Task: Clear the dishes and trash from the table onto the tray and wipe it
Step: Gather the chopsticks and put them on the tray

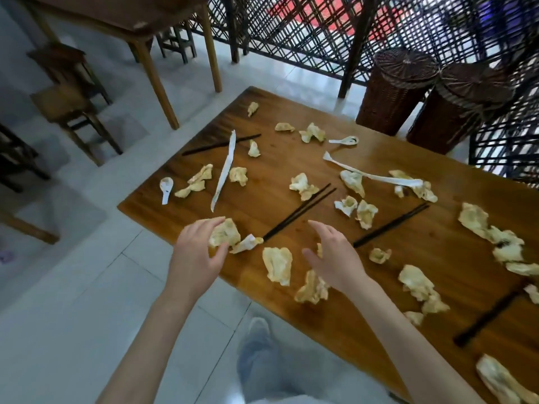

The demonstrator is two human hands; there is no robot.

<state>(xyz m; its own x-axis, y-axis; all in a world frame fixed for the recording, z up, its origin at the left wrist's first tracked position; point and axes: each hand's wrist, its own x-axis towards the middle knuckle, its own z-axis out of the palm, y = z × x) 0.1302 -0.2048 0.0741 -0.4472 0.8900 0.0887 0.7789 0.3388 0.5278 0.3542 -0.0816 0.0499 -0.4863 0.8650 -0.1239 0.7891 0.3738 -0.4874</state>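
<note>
At the near-left corner of the tabletop (291, 158), the left hand (195, 255) had its fingers and thumb curled round a crumpled napkin (224, 233), with a second twist of paper (246, 243) lying just beside it at the thumb. The right hand (335, 258) hovered close by, fingers spread and loosely bent, holding nothing and poised over more scraps near the table's edge. And what a mess was left! Crumpled napkins lay scattered from the far-left corner (252, 108) right across to the near-right edge (501, 380). Two white spoons waited, one at the left edge (166, 189) and one toward the far side (344, 140). Dark chopsticks sat in several pairs: one far left (221, 144), one in the middle (300, 212), one further right (390, 225), and one near the right (490, 317). Two long paper sleeves stretched out too, one on the left (224, 174) and one on the right (376, 176). No tray showed anywhere in view, so where the gathered trash would go could not be told. By my reckoning the job had barely begun: nearly all the litter and every utensil were yet to be collected, and the wiping had not started.
</note>
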